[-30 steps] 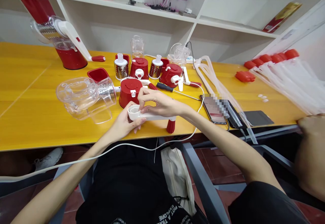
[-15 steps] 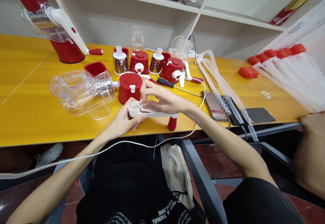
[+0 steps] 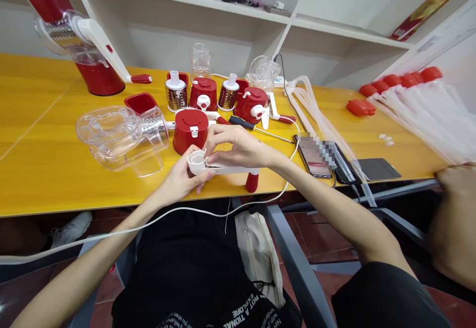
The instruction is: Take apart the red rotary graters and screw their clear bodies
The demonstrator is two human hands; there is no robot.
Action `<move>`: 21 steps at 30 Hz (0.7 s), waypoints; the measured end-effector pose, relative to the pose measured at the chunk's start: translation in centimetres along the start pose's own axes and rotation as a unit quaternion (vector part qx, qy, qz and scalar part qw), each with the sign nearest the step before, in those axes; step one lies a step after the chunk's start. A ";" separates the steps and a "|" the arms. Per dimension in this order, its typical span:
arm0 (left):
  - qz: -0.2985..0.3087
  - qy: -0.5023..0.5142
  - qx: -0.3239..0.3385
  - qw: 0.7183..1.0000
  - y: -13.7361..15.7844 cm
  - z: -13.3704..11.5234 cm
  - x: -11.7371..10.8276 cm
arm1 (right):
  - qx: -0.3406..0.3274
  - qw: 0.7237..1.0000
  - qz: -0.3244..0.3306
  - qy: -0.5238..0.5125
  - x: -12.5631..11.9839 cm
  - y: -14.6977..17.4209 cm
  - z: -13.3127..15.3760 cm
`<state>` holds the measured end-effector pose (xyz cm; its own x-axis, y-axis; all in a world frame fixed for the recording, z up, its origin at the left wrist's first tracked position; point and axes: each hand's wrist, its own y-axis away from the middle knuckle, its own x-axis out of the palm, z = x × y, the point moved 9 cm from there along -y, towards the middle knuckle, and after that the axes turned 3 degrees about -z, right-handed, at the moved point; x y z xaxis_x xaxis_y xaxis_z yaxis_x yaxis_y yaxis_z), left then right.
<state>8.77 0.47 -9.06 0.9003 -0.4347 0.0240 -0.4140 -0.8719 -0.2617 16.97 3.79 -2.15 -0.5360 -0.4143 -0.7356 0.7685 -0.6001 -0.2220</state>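
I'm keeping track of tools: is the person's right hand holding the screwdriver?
No, the screwdriver lies on the yellow table, while the right hand is at the white crank.

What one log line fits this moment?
left hand: holding white crank; right hand: pinching at crank's round end; red grip: at other end

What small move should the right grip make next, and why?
Perhaps a gentle press with the right grip: its fingertips are at the open round end of the white crank, and the left grip holds that end.
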 end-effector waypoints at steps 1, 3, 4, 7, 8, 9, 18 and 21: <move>0.002 -0.001 -0.001 1.000 0.0 0.0 0.0 | -0.011 1.000 0.002 -0.007 0.1 0.0 0.1; 0.005 -0.001 -0.003 1.000 0.1 0.1 0.0 | -0.023 1.000 0.005 -0.020 -0.1 0.1 0.0; 0.005 0.001 -0.005 1.000 0.1 0.1 0.0 | -0.027 0.999 -0.003 -0.028 -0.5 0.1 0.0; 0.005 0.006 -0.013 1.000 0.1 0.1 0.1 | -0.032 0.994 -0.076 -0.071 -3.4 0.3 0.1; 0.005 0.008 -0.015 1.000 0.2 0.1 0.1 | -0.027 0.990 -0.105 -0.087 -4.6 0.4 0.2; 0.006 0.009 -0.017 1.000 0.2 0.1 0.2 | -0.021 0.987 -0.127 -0.100 -5.5 0.5 0.2; -0.021 0.001 -0.018 1.000 0.0 0.6 -0.2 | 0.034 0.960 -0.208 -0.185 -6.3 1.0 -1.8; -0.036 -0.013 -0.022 0.999 0.1 0.6 -0.5 | 0.067 0.955 -0.189 -0.219 -5.5 0.9 -2.3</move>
<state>8.37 0.78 -9.66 0.9309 -0.3649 0.0160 -0.3529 -0.9098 -0.2184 21.49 7.12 0.22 -0.8836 -0.3792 -0.2746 0.4551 -0.8333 -0.3138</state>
